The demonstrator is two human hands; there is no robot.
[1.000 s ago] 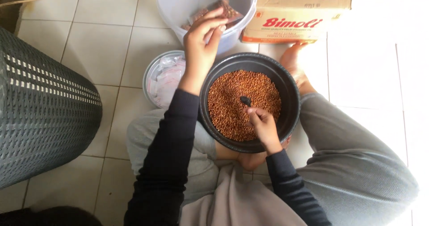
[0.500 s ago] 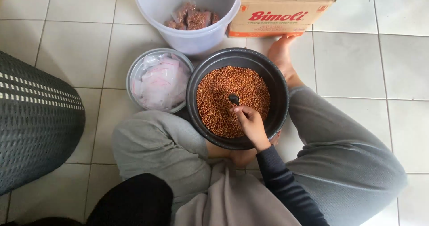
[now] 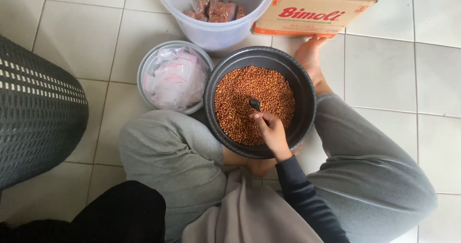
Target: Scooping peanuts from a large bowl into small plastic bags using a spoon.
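From the head camera, looking straight down: the right hand (image 3: 271,131) was curled shut round the handle of a small dark spoon (image 3: 254,103), fingers wrapped, wrist bent down over the near rim of the round black bowl (image 3: 307,87) — the black sleeve ran back from it toward the lower edge. The spoon's scoop lay on the reddish-brown peanuts (image 3: 247,96) that filled the bowl, just ahead of the knuckles, near the middle of the heap. The bowl sat on the white tiled floor (image 3: 384,70) between the person's crossed legs in grey trousers, with a bare foot beside its far right rim.

The left hand was out of sight — only a dark sleeve showed at the lower left, so its grip could not be told.

Just left of the bowl, touching or nearly so, stood a round grey tub of small clear plastic bags (image 3: 175,77). Beyond it stood a white plastic bucket (image 3: 216,31) holding filled packets of peanuts, and beside that a cardboard box (image 3: 317,7). A dark woven basket (image 3: 38,108) stood at far left.
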